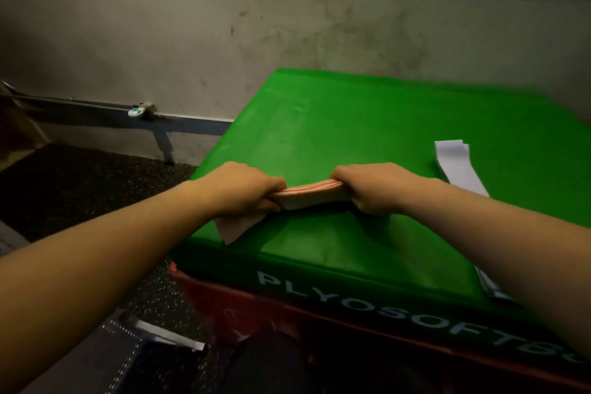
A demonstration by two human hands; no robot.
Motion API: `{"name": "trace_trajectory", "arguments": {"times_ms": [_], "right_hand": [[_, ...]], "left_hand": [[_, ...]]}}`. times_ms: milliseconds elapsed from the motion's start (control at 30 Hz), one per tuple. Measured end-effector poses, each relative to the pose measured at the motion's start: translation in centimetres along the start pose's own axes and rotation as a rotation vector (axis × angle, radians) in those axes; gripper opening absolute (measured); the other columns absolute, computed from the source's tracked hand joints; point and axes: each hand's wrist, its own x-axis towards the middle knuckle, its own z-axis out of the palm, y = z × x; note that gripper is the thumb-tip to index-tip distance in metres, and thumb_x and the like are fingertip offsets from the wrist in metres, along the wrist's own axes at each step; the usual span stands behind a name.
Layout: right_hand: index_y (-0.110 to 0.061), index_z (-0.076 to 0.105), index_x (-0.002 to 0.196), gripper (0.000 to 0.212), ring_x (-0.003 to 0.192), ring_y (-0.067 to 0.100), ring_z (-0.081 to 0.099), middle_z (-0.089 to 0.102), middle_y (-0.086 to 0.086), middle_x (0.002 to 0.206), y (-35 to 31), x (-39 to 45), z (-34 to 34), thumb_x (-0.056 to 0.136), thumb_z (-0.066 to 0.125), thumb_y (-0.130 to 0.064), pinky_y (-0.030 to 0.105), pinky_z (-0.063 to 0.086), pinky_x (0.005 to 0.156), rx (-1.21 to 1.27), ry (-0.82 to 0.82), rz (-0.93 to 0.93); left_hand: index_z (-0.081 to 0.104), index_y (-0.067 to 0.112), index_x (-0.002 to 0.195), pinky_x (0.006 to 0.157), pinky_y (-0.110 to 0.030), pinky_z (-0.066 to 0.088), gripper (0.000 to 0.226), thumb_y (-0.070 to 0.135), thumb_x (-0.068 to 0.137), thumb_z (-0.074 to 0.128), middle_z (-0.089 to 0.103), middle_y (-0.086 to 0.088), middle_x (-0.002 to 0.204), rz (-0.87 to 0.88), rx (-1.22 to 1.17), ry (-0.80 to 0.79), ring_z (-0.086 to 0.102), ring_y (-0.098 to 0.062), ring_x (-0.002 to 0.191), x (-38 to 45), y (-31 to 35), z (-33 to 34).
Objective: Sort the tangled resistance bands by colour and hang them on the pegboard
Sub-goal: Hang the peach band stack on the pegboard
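1. Two bare forearms are seen reaching forward from the near edge; the left hand (246,190) and the right hand (371,189) are each clenched round one end of a bunched pink band (308,195).
2. Held between the fists, the pink band is drawn just above the green pad (335,125); a loose tail is trailed under the left hand.
3. It is judged light, soft and stretchy, best gripped at the gathered ends as shown.
4. White bands (454,160) are laid flat to the right, apart from the pink one.
5. A red box (243,307) is seen beneath the pad, with speckled dark flooring (80,189) and a stained wall (144,41) behind; no pegboard is shown.
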Motion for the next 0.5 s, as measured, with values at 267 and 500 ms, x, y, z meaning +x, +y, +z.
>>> {"name": "trace_trajectory", "arguments": {"times_ms": [267,500], "right_hand": [[-0.030,0.024,0.151,0.063,0.105,0.028,0.057,0.053,0.005,0.128,1.2,-1.0,3.8,0.092,0.038,-0.045,0.040,0.050,0.085,-0.118,0.237,-0.080],[-0.028,0.042,0.137,0.047,0.096,0.026,0.061,0.059,0.003,0.112,1.7,-0.9,3.2,0.100,0.027,-0.054,0.041,0.052,0.081,-0.073,0.231,-0.162]], "left_hand": [[0.032,0.032,0.136,0.081,-0.042,0.052,0.051,0.062,0.096,0.041,0.049,0.002,0.135,0.026,-0.175,0.082,0.063,-0.028,0.106,-1.1,0.5,2.7],[0.046,0.024,0.131,0.077,-0.028,0.040,0.036,0.034,0.098,0.055,0.058,-0.002,0.126,0.009,-0.429,0.049,0.060,-0.026,0.103,-1.1,-0.3,2.2]]}}
